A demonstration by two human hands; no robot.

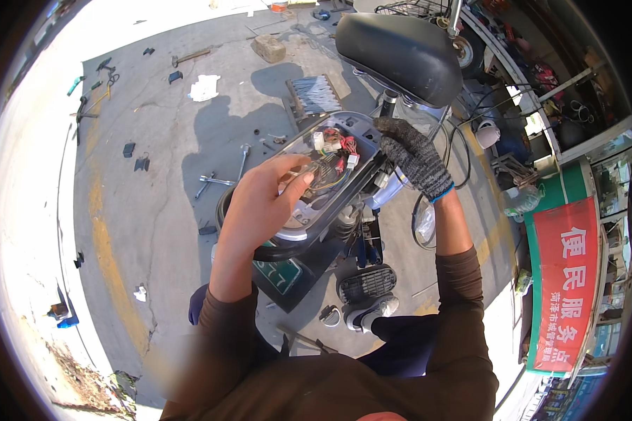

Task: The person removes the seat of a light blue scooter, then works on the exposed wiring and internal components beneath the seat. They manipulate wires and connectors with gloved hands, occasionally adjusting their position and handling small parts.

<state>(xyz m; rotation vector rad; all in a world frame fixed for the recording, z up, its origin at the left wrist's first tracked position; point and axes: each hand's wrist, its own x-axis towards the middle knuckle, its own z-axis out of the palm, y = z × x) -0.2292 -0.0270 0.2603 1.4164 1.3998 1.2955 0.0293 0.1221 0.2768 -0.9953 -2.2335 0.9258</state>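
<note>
Below me is the opened rear body of a scooter, its grey compartment rim framing an inside full of parts. Red wires and a white connector lie in it. My left hand, bare, reaches over the compartment, with thumb and forefinger bent toward each other beside some wiring. Whatever is between the fingertips is too small to make out. My right hand wears a dark grey knit glove with a blue cuff. Its fingers curl over the far right side of the rim, partly hidden. Beyond it stands a black scooter seat.
Wrenches lie on the concrete left of the scooter. Farther off are a hammer, a brick-like block and a tray of metal pieces. Cables trail at right, near a red and green banner. A green plate hangs below.
</note>
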